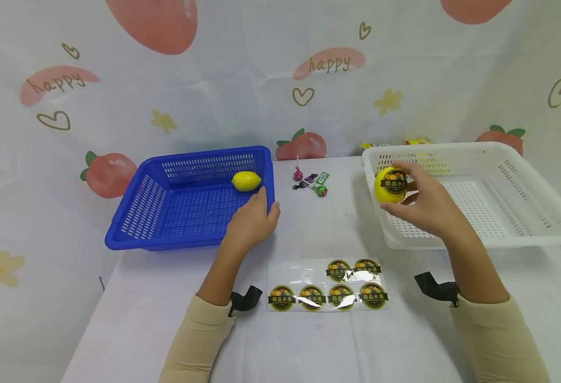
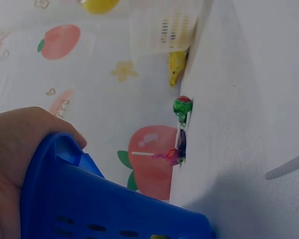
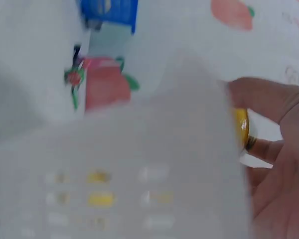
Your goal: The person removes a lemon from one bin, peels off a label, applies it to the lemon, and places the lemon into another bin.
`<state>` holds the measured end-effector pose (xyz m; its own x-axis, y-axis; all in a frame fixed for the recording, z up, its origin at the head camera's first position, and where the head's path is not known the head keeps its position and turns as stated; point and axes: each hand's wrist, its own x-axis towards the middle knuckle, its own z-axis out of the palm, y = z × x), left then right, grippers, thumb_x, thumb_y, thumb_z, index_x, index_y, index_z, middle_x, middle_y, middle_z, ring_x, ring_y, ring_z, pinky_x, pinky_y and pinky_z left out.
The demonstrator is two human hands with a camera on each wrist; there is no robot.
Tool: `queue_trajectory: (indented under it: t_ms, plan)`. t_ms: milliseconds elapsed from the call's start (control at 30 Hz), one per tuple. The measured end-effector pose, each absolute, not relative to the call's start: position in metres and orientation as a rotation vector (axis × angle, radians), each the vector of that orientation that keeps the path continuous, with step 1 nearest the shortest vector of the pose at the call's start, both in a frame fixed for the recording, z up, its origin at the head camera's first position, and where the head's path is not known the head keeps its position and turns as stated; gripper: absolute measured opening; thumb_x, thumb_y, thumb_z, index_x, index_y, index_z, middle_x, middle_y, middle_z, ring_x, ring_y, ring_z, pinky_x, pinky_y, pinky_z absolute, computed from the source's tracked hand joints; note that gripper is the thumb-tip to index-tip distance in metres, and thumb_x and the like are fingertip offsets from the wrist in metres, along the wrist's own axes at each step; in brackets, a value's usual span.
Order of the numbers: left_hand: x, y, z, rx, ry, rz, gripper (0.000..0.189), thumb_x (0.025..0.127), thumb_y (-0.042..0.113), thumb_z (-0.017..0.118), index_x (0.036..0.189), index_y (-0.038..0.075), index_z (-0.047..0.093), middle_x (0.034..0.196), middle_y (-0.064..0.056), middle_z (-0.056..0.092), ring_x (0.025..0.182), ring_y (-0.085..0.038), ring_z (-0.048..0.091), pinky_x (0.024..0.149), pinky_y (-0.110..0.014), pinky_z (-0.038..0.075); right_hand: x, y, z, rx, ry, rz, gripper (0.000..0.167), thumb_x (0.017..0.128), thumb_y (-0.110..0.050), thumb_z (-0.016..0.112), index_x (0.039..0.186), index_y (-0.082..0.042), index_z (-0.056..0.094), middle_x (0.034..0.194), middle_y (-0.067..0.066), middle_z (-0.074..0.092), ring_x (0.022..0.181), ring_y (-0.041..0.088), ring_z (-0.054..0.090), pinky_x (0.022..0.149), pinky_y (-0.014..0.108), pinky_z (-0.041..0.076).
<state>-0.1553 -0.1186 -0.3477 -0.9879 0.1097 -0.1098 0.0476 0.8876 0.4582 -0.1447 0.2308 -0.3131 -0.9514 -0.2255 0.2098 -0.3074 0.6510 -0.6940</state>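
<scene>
My right hand (image 1: pixel 426 199) holds a round yellow fruit (image 1: pixel 383 194) between thumb and fingers, over the left side of the white basket (image 1: pixel 544 239). On the fruit is a black and gold round sticker (image 1: pixel 393 182). In the right wrist view the white basket wall (image 3: pixel 139 144) hides most of the fruit. My left hand (image 1: pixel 252 223) reaches over the right front of the blue basket (image 1: pixel 189 243), fingertips close to a yellow lemon (image 1: pixel 246 181) lying inside. Seen from the left wrist, the thumb (image 2: pixel 65 127) lies at the rim and the blue wall hides the other fingers.
A clear sheet of several round stickers (image 1: pixel 328 287) lies on the white table (image 1: pixel 309 346), before the baskets. Between these are lollipops (image 1: pixel 321 190) and wrapped sweets (image 1: pixel 322 177). Yellow packets (image 1: pixel 417 142) show behind the white basket, before a printed cloth (image 1: pixel 242 96).
</scene>
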Motion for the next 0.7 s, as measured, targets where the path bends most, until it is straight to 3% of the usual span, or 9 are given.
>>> queue_trajectory:
  t_ms: [133,200,267,367,700]
  plan:
    - [-0.154,-0.118,-0.346,0.112,2.909,0.715,0.071,0.105,0.044,0.037,0.16,0.003,0.017,0.162,-0.016,0.027,0.146,-0.034,0.03,0.115,-0.052,0.026,-0.152,0.242,-0.316,0.322,-2.861,1.023,0.085,0.081,-0.011,0.083,0.151,-0.003,0.036,0.139,0.023,0.046,0.102,0.04,0.054,0.079,0.044,0.051]
    - [-0.154,-0.118,-0.346,0.106,2.908,0.717,0.071,0.105,0.044,0.037,0.16,0.003,0.017,0.161,-0.016,0.027,0.145,-0.035,0.03,0.115,-0.052,0.026,-0.156,0.246,-0.318,0.297,-2.914,0.969,0.084,0.081,-0.011,0.081,0.151,-0.001,0.035,0.142,0.025,0.043,0.11,0.043,0.051,0.087,0.058,0.047]
    - [-0.154,-0.119,-0.346,0.106,2.909,0.716,0.071,0.106,0.043,0.038,0.159,0.003,0.017,0.161,-0.016,0.027,0.145,-0.035,0.03,0.115,-0.052,0.026,-0.16,0.248,-0.322,0.29,-2.973,0.934,0.083,0.081,-0.012,0.08,0.15,0.001,0.035,0.145,0.027,0.04,0.118,0.045,0.046,0.095,0.064,0.04]
    - [-0.154,-0.119,-0.346,0.107,2.913,0.717,0.07,0.106,0.043,0.038,0.159,0.003,0.017,0.161,-0.016,0.027,0.145,-0.035,0.03,0.115,-0.052,0.026,-0.166,0.25,-0.328,0.3,-3.061,0.884,0.082,0.08,-0.014,0.08,0.147,0.003,0.036,0.143,0.03,0.041,0.122,0.046,0.043,0.099,0.067,0.034]
    - [-0.155,-0.118,-0.347,0.113,2.917,0.721,0.07,0.106,0.043,0.038,0.159,0.003,0.018,0.161,-0.016,0.028,0.145,-0.035,0.03,0.115,-0.052,0.026,-0.172,0.251,-0.346,0.315,-3.269,0.685,0.081,0.076,-0.015,0.082,0.142,0.006,0.04,0.129,0.034,0.05,0.11,0.047,0.053,0.089,0.065,0.042]
